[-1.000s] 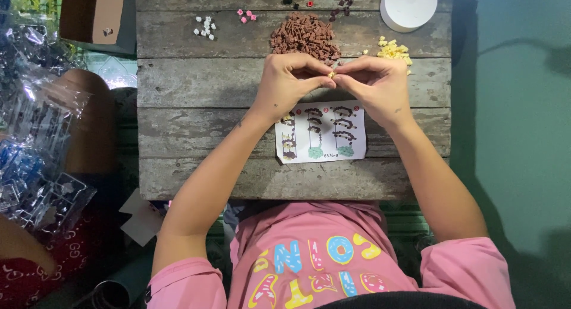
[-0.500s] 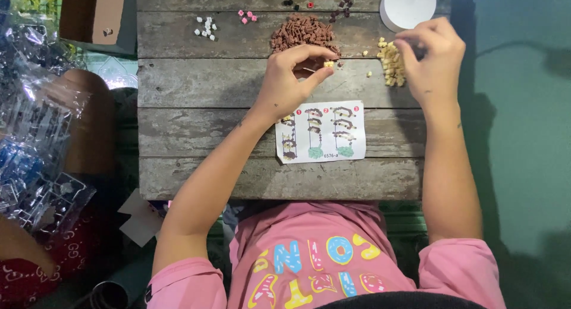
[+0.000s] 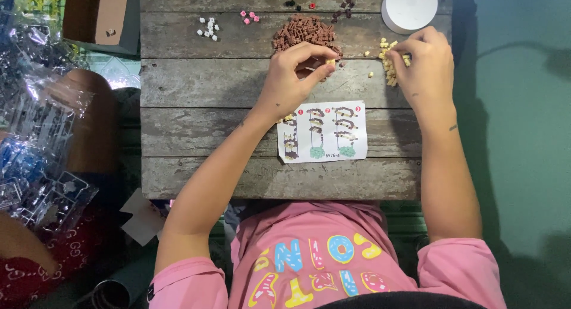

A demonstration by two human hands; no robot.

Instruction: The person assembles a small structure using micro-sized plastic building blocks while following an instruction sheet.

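Weathered grey planks make up the small wooden table (image 3: 208, 89) that fills the upper middle of the frame, with a teal floor to the right and clear plastic bags (image 3: 35, 124) heaped at the left edge; the left hand (image 3: 294, 77) sits near the centre top, its thumb and forefinger pinched together on a small yellow piece (image 3: 329, 61) just below the pile of brown pieces (image 3: 306, 30); the right hand (image 3: 423, 62) is at the upper right, fingers curled down into the scatter of pale yellow pieces (image 3: 388, 71), touching them — whether it has one clamped between its fingertips cannot be told, since the fingers hide it. A second ago both hands met at the middle of the table over the same small piece; half a second ago the right hand had already gone out to the yellow scatter, and now it is there with the fingers lower among the pieces, while the left hand has kept its pinch in much the same place — so the joined bit waits in the left hand and the right is picking out another. Below the left hand lies a printed instruction sheet (image 3: 323, 132) with brown and green figures; a white round lid (image 3: 410, 7) stands at the top right; small white pieces (image 3: 208, 28) and pink pieces (image 3: 250, 16) lie at the upper left.
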